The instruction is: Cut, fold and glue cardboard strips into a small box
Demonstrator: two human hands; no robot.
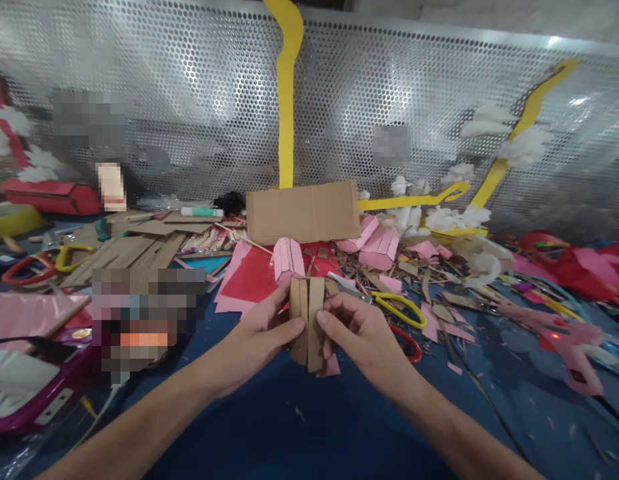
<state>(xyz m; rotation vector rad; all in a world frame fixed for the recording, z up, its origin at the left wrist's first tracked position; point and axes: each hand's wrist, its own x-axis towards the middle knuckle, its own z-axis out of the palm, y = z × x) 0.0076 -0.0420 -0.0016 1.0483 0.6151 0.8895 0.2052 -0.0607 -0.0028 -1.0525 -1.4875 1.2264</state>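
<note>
A small folded piece of brown cardboard (pixel 308 313) with pink paper on its back stands upright between both my hands, above the blue table (pixel 299 427). My left hand (pixel 259 337) pinches its left edge with thumb and fingers. My right hand (pixel 359 333) grips its right edge the same way. Just behind it lies a pink folded paper shape (pixel 288 260) on red paper (pixel 252 280).
Yellow-handled scissors (pixel 397 305) and red-handled scissors (pixel 409 343) lie right of my hands. A bigger cardboard sheet (pixel 303 212) stands behind, before a perforated metal wall (pixel 189 113) with yellow strips. A pink glue gun (pixel 569 340) lies right; cardboard scraps and tools crowd the left.
</note>
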